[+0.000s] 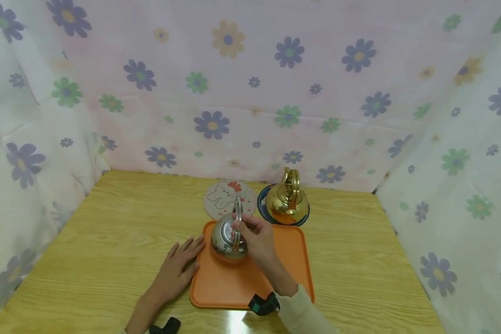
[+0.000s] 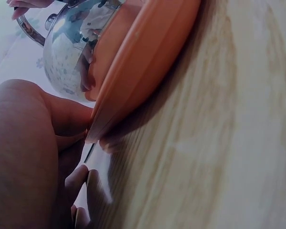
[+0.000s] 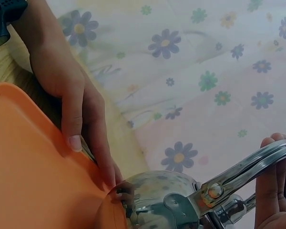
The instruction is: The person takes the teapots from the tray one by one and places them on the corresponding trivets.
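- silver kettle (image 1: pixel 227 239) on far left part of orange tray (image 1: pixel 254 278), gripped at its handle by right hand (image 1: pixel 252 234), fingers curled round; judged early stage, kettle not yet on rabbit trivet (image 1: pixel 225 197).
- left hand (image 1: pixel 177 269) flat, fingers straight, pressing tray's left rim.
- head view alone: gold kettle (image 1: pixel 287 199) far right; left wrist view: fingertips at rim.

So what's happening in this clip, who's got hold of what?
A person's right hand grips the handle of a silver kettle at the far left corner of an orange tray; whether the kettle rests on the tray or is lifted slightly cannot be told. The left hand lies flat on the wooden table, fingers against the tray's left edge. Behind the tray, a gold kettle stands on a dark coaster, beside a round mat with a cartoon animal.
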A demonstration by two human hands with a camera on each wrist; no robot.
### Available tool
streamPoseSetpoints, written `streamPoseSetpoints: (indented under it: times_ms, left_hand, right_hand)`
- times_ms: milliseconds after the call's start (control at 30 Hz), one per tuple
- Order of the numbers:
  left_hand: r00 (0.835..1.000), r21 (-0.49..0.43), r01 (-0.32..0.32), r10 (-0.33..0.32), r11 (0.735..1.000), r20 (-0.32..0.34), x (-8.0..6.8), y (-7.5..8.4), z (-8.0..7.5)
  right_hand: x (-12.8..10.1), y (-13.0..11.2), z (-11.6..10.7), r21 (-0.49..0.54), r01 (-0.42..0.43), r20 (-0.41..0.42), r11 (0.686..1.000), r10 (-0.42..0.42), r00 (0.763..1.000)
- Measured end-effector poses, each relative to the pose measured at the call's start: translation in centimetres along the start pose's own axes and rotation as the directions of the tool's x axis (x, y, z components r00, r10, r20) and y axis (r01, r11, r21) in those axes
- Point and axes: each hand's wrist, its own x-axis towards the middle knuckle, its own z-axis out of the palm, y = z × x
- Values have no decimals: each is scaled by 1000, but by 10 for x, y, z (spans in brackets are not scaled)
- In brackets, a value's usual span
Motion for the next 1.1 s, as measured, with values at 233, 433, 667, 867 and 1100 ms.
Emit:
streamPoseSetpoints:
  times_ms: [233,433,667,867,1100]
  left_hand:
    - [1000,8,8,-8,1000,-3,-1,-4,2]
    - [1000,3,13,-13,1000,8,-1,-5,2]
    - [1000,-12,7,-7,1000,5,0,-1,1]
    - [1000,-19,12,-12,1000,15,-1,-3,2]
    - [1000,-10,-4,4,1000,11,0,0,-1]
  right_hand:
    - [6,0,2,18,4,58,1000,-5,998]
    - [9,-1,2,10,-1,61,1000,1,998]
    - [9,-1,4,-20,11,38,1000,-10,999]
    - [10,1,8,-7,14,40,1000,-13,999]
    - [12,-1,13,-14,0,19,1000,0,1000]
